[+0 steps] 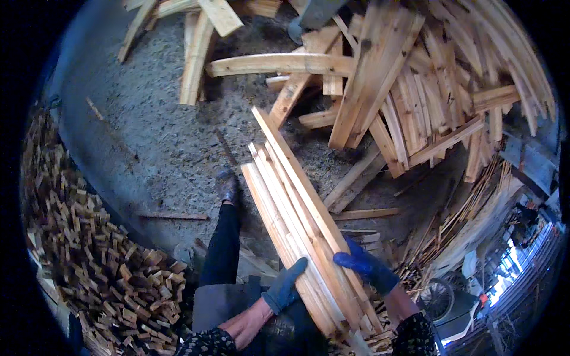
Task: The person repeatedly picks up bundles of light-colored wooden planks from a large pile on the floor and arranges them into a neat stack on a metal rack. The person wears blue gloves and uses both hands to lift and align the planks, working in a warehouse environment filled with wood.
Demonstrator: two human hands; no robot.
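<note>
A loose heap of long pale wooden planks and offcuts (415, 89) fills the upper right, lying crisscross on the grey sawdust-strewn floor (148, 136). One curved plank (279, 63) lies across the heap's near edge, just beyond the far end of the bundle. Along the left runs a dense pile of short wooden blocks (89, 249). A dark shoe (227, 185) at the end of a black trouser leg stands on the floor just left of the bundle.

The bundle of thin pale wooden slats (297, 219) slants from lower centre up toward the heap. The left hand (285, 285), in a blue-grey glove, curls around its near left edge. The right hand (365, 265), in a bright blue glove, grips its right edge. Both hands are closed on it.

No container is to be seen; a wheel (438, 296) shows among thin strips at lower right.
</note>
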